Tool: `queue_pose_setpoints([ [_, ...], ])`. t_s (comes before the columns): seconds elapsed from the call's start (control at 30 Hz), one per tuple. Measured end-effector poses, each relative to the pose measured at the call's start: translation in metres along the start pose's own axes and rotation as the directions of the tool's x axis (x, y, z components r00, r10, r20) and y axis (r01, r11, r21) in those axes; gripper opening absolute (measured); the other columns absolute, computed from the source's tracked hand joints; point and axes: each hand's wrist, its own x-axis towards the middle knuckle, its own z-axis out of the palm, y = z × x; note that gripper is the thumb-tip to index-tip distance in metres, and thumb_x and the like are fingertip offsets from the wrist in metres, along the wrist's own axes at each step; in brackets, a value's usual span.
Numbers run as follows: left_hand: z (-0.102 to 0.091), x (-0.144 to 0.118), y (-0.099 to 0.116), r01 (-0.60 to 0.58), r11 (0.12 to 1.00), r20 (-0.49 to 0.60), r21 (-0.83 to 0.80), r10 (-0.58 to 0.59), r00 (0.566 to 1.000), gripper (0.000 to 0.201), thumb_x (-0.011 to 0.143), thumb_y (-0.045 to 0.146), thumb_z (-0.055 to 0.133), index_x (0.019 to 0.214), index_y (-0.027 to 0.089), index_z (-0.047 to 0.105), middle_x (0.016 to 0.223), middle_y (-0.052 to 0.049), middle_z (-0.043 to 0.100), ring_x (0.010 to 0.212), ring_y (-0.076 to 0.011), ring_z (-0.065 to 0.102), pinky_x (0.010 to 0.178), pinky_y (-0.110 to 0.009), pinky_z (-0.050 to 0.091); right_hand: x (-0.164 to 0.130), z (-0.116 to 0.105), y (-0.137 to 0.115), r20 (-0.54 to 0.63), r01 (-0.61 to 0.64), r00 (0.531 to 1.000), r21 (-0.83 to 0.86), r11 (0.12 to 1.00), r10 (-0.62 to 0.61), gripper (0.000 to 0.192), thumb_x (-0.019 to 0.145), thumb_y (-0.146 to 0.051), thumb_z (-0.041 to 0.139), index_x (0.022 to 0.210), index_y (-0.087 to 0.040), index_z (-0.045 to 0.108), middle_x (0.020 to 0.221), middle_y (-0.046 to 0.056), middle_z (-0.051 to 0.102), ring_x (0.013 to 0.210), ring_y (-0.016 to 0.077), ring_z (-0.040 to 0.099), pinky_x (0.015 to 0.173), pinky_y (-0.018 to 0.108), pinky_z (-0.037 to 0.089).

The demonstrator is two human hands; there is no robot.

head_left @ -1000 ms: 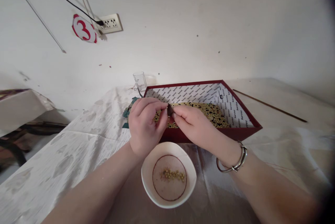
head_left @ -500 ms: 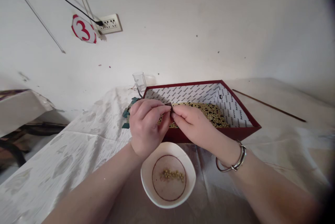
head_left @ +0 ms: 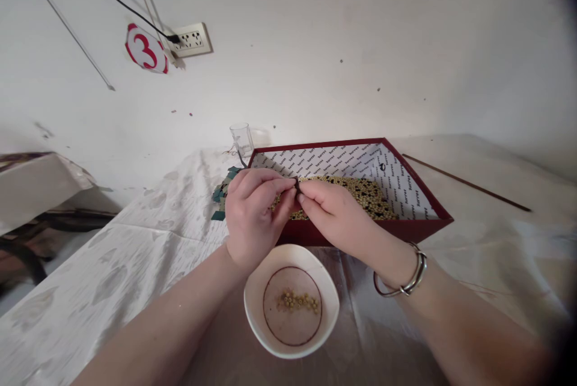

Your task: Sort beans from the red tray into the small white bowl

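My left hand (head_left: 255, 211) and my right hand (head_left: 331, 205) meet fingertip to fingertip over the near side of a dark red box (head_left: 369, 232). Pinched between them is a small dark brown piece (head_left: 297, 186), mostly hidden by the fingers; I cannot make out its kind. Inside the box lie many yellowish and black beads (head_left: 360, 196). Just below my hands stands a white bowl (head_left: 255, 308) with several yellowish beads (head_left: 297, 300) at its bottom. A metal bangle (head_left: 412, 275) circles my right wrist.
Behind the box's left corner stands a clear glass (head_left: 242, 138). Dark green pieces (head_left: 220, 193) lie left of the box, partly behind my left hand. A thin brown stick (head_left: 469, 183) lies at the right on the pale tablecloth (head_left: 148, 254). The wall carries a socket (head_left: 193, 40).
The dark piece shows less between my fingertips than before, as if turned slightly. My hands keep their pinch, and the whole view has shifted a little.
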Motion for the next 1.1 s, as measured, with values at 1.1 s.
queue_pose_setpoints([
  [1.1, 0.0004, 0.0024, 0.0050, 0.009, 0.999, -0.070, 0.047, -0.006, 0.998, 0.010, 0.071, 0.013, 0.062, 0.078, 0.020, 0.060, 0.088, -0.003, 0.061, 0.085, -0.0164, 0.055, 0.078, -0.035, 0.046, 0.0005, 0.0009, 0.0010, 0.022, 0.000, 1.000, -0.017, 1.000, 0.001, 0.025, 0.088, -0.017, 0.038, 0.065, -0.021, 0.029, 0.063, -0.003, 0.041, 0.061, 0.0121, 0.041, 0.056, 0.026, 0.029],
])
